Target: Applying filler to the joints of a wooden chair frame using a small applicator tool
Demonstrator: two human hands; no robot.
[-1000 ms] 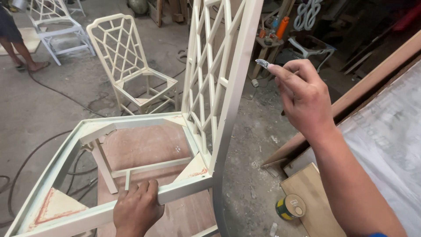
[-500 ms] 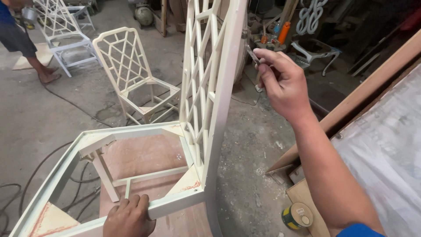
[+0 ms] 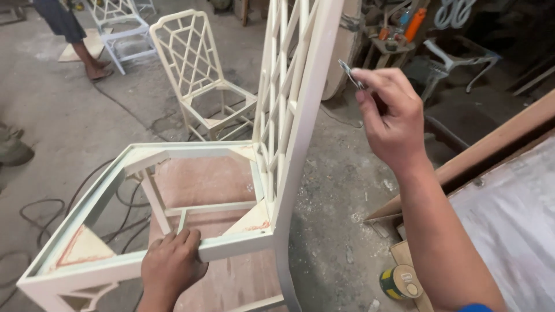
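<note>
The left hand [image 3: 171, 266] gripped the seat rail of a cream chair [image 3: 191, 151], fingers curled over it. The right hand [image 3: 392, 118] pinched a small metal blade [image 3: 350, 73] beside the chair's lattice back; the seat frame stood open

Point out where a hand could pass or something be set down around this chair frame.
Open: the seatless frame between its rails, and bare floor between the chair's back post and the sloping board. Crowded: cables left of the frame, the second chair behind, the cluttered stand beyond.
</note>
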